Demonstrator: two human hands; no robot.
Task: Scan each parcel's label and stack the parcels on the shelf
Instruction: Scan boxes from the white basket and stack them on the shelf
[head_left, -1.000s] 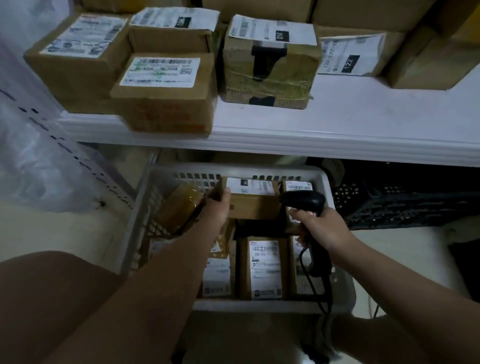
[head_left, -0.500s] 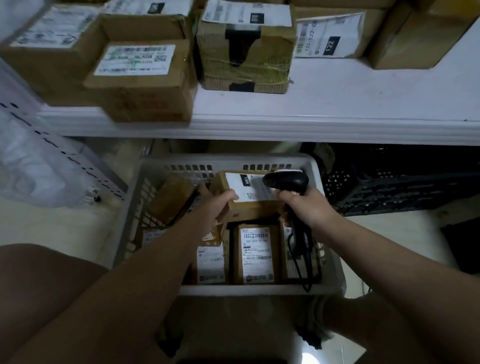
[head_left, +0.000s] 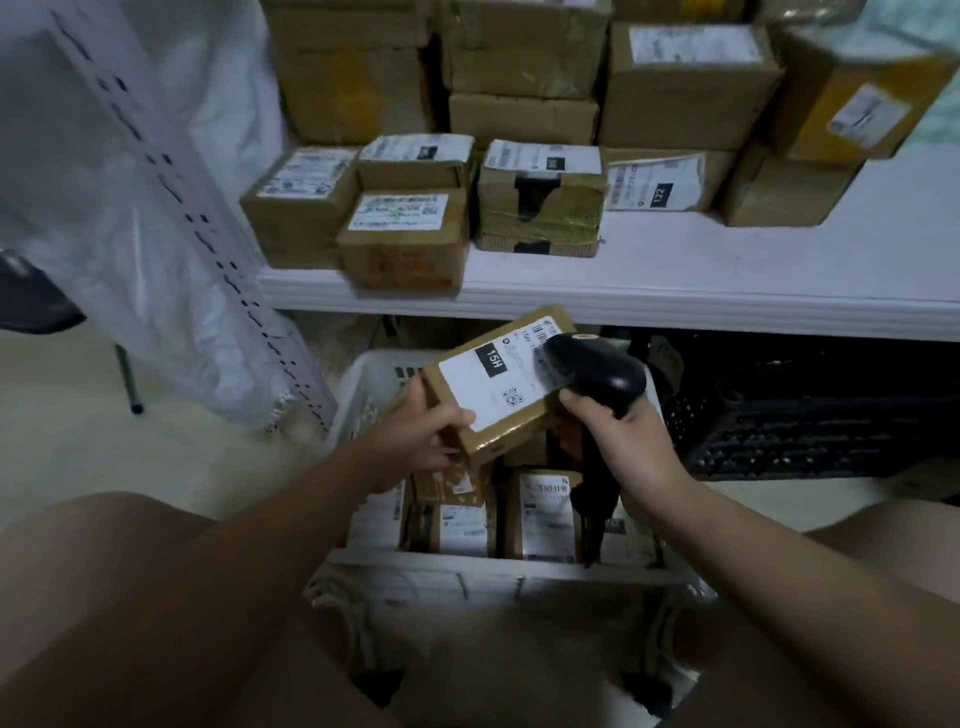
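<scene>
My left hand (head_left: 434, 434) grips a small brown parcel (head_left: 496, 382) by its near left corner and holds it tilted above the white basket (head_left: 493, 564). Its white label, marked 15H, faces up. My right hand (head_left: 621, 441) grips a black barcode scanner (head_left: 597, 375), whose head sits over the label's far right end. The scanner's cable hangs down into the basket. Several labelled parcels (head_left: 545, 512) lie in the basket below. The white shelf (head_left: 675, 270) stands just behind, with stacked parcels (head_left: 405, 236) along its back and left.
A white perforated panel and plastic sheeting (head_left: 150, 228) lean at the left. A black crate (head_left: 810, 405) sits under the shelf at the right. The shelf's front right part is bare. My knees flank the basket at the bottom.
My left hand lifted the 15H parcel out of the basket and tilted it up. My right hand brought the scanner over its label. The view rose toward the shelf.
</scene>
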